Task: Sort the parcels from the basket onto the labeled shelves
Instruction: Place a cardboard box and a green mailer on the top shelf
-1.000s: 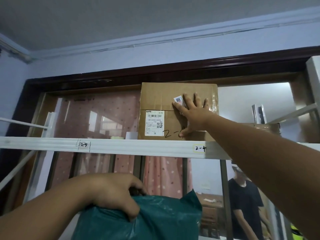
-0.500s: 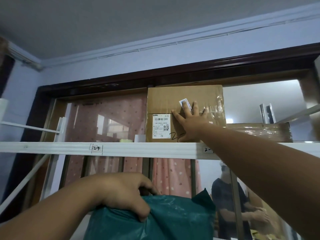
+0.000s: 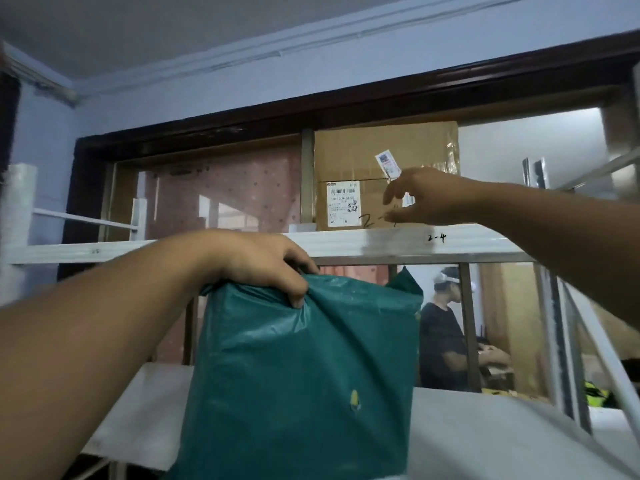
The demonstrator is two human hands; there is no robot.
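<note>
A rectangular brown corrugated cardboard box (image 3: 384,157) is seen standing upright on the top white metal shelf (image 3: 346,241), above a handwritten "2-4" label (image 3: 436,238) marked on the shelf's front edge. A white printed shipping label (image 3: 341,202) is stuck to the box's lower front, and a small white barcode sticker (image 3: 387,162) is fixed near its horizontal seam. Glossy clear tape is wrapped over the box's right edge, and handwriting beginning "2-" is marked in black beneath the label.

The right hand (image 3: 429,197) is held in front of the box's lower right, with the fingers loosely curled and the thumb spread below; nothing is gripped, and whether the fingertips touch the cardboard cannot be told.

A smooth, crinkled, dark teal plastic mailer bag (image 3: 304,368) is held up below the top shelf. Its upper left corner is pinched by the left hand (image 3: 263,265), with the thumb pressed on the front of the film and the fingers curled over the top edge. A small yellow mark is printed on the bag's front.

A lower white shelf board (image 3: 485,438) is seen behind the bag. Beyond the shelf frame, a pink dotted curtain (image 3: 221,195) and a person in a dark shirt (image 3: 441,341) are visible through glass.
</note>
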